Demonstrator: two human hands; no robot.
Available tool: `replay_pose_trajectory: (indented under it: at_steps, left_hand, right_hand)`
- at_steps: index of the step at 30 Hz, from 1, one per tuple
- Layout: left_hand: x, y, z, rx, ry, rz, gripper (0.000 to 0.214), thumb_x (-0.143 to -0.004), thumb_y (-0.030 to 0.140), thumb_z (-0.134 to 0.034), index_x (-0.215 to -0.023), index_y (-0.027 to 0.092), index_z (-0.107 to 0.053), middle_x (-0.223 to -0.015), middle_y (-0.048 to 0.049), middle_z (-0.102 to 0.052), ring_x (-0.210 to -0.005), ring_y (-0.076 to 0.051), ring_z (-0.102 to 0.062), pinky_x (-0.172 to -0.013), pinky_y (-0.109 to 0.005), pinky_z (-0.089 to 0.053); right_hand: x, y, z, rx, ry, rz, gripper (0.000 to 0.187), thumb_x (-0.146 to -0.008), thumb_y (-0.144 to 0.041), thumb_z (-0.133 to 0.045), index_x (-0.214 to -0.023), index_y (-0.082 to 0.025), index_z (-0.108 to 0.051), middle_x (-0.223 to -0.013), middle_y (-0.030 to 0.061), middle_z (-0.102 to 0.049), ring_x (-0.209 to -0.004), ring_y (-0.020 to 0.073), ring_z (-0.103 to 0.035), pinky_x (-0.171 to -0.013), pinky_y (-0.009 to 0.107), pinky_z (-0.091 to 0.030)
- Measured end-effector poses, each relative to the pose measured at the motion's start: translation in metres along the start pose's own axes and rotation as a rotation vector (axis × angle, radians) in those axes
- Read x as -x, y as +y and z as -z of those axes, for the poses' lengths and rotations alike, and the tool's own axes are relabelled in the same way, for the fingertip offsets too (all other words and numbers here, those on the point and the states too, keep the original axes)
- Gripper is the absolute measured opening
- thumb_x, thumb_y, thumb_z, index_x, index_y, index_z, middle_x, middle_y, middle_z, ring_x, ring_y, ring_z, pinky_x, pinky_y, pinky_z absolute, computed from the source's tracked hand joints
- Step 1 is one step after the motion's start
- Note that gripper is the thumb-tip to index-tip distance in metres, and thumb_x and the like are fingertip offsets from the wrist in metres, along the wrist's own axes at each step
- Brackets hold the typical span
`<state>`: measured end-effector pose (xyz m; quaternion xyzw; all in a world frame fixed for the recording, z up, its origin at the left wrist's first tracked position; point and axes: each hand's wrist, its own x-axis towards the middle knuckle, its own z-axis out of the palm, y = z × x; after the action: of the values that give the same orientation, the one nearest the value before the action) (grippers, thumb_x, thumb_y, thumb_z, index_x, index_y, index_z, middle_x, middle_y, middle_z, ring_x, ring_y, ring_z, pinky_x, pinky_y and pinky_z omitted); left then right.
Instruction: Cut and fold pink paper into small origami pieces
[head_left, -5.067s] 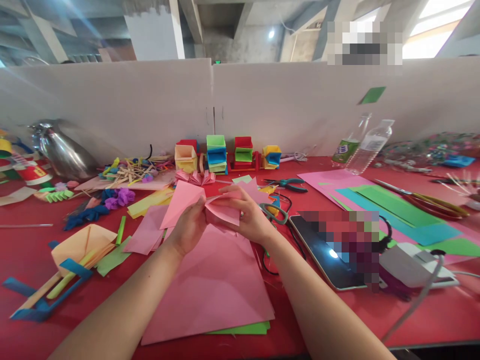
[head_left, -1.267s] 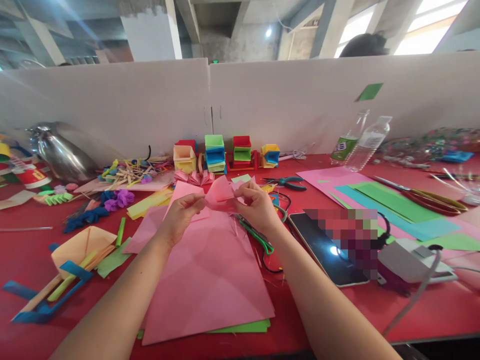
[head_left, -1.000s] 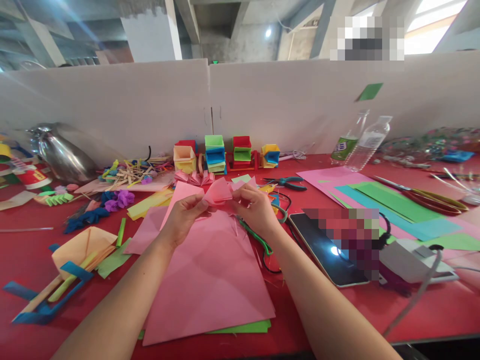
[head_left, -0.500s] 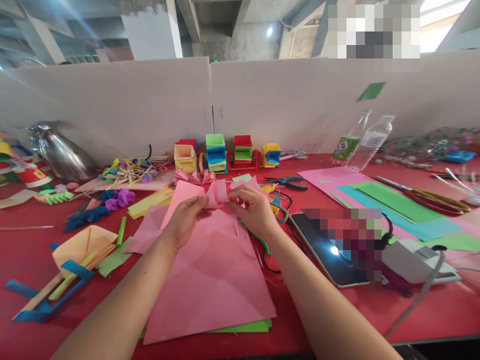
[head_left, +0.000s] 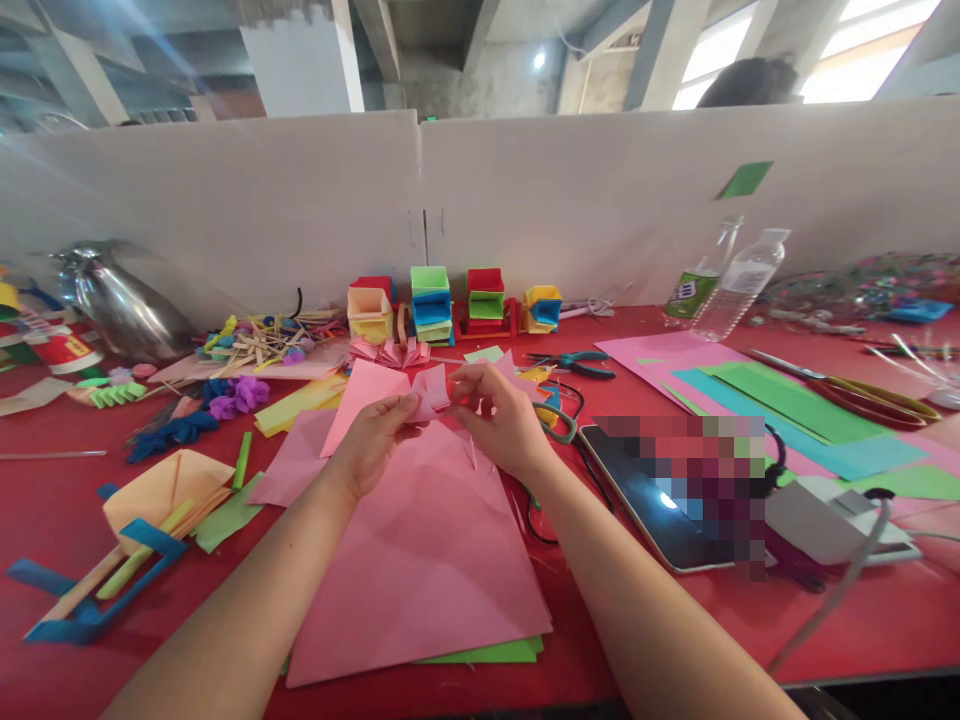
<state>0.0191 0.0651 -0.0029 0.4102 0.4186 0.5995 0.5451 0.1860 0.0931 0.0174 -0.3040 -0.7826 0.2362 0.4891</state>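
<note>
Pinching the small folded light-pink paper piece (head_left: pixel 431 394) between thumb and fingers, the left hand (head_left: pixel 377 430) supports it near the far end of the large flat pink paper sheet (head_left: pixel 427 560) on the red surface (head_left: pixel 862 612); the right hand (head_left: pixel 501 418) curls at the piece's right edge, its grip too obscured to judge. Probably, a steady left hand and edges aligned before each pressed crease would work best.
</note>
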Motion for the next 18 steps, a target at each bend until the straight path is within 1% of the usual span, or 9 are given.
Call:
replay_pose_trajectory:
  at_steps: [2, 5, 8, 11, 14, 16, 18]
  left_hand:
    - [-0.0002, -0.0001, 0.001, -0.036, -0.002, 0.034, 0.028, -0.065, 0.04, -0.072, -0.074, 0.014, -0.068, -0.073, -0.004, -0.065, -0.066, -0.012, -0.056, -0.066, -0.025, -0.043]
    - [-0.0008, -0.0006, 0.0028, -0.088, -0.006, 0.058, 0.029, -0.065, 0.042, -0.071, -0.071, 0.013, -0.067, -0.071, -0.0045, -0.064, -0.066, -0.013, -0.056, -0.065, -0.026, -0.043]
    - [-0.0013, -0.0007, 0.0035, -0.132, -0.011, 0.039, 0.03, -0.065, 0.044, -0.07, -0.07, 0.014, -0.066, -0.072, -0.0043, -0.063, -0.068, -0.014, -0.056, -0.068, -0.027, -0.043]
    - [-0.0012, -0.0003, 0.0028, -0.163, -0.022, -0.006, 0.03, -0.066, 0.043, -0.068, -0.072, 0.014, -0.064, -0.075, -0.0038, -0.063, -0.072, -0.014, -0.056, -0.072, -0.028, -0.043]
    - [-0.001, 0.0004, 0.0018, -0.156, -0.014, -0.038, 0.03, -0.067, 0.04, -0.069, -0.083, 0.015, -0.063, -0.081, -0.0032, -0.062, -0.076, -0.014, -0.056, -0.073, -0.029, -0.044]
    - [-0.001, 0.0004, 0.0018, -0.145, 0.014, -0.049, 0.036, -0.067, 0.037, -0.069, -0.094, 0.016, -0.061, -0.084, -0.0038, -0.062, -0.077, -0.015, -0.057, -0.071, -0.029, -0.044]
    - [-0.0011, 0.0002, 0.0022, -0.135, 0.043, -0.06, 0.043, -0.066, 0.036, -0.07, -0.103, 0.017, -0.058, -0.086, -0.0038, -0.062, -0.077, -0.015, -0.058, -0.068, -0.028, -0.045]
  right_hand:
    - [0.0005, 0.0002, -0.0003, 0.038, -0.035, 0.043, 0.037, -0.072, -0.008, -0.054, -0.106, -0.023, -0.057, -0.08, -0.001, -0.063, -0.069, 0.0113, -0.054, -0.061, 0.023, -0.041]
    - [0.0003, 0.0005, 0.0009, 0.107, -0.086, 0.111, 0.035, -0.075, -0.007, -0.052, -0.104, -0.024, -0.061, -0.083, 0.0007, -0.064, -0.074, 0.0131, -0.054, -0.065, 0.025, -0.042]
    - [-0.0009, 0.002, 0.0022, 0.167, -0.112, 0.153, 0.029, -0.077, -0.008, -0.053, -0.099, -0.023, -0.065, -0.086, 0.0032, -0.065, -0.079, 0.0156, -0.055, -0.069, 0.028, -0.044]
    - [-0.0018, 0.0034, 0.0031, 0.215, -0.13, 0.154, 0.026, -0.077, -0.01, -0.055, -0.098, -0.022, -0.066, -0.088, 0.0045, -0.066, -0.084, 0.0179, -0.055, -0.072, 0.03, -0.045]
    - [-0.0015, 0.0032, 0.004, 0.231, -0.13, 0.113, 0.029, -0.077, -0.012, -0.058, -0.104, -0.021, -0.064, -0.094, 0.0055, -0.067, -0.089, 0.0189, -0.054, -0.072, 0.03, -0.045]
    - [-0.0009, 0.0026, 0.0044, 0.231, -0.121, 0.082, 0.03, -0.077, -0.016, -0.06, -0.106, -0.022, -0.064, -0.095, 0.0059, -0.067, -0.089, 0.0188, -0.054, -0.071, 0.03, -0.046]
    - [-0.0004, 0.0022, 0.0043, 0.216, -0.12, 0.064, 0.027, -0.078, -0.02, -0.06, -0.104, -0.022, -0.065, -0.094, 0.0052, -0.067, -0.087, 0.0185, -0.054, -0.071, 0.03, -0.046]
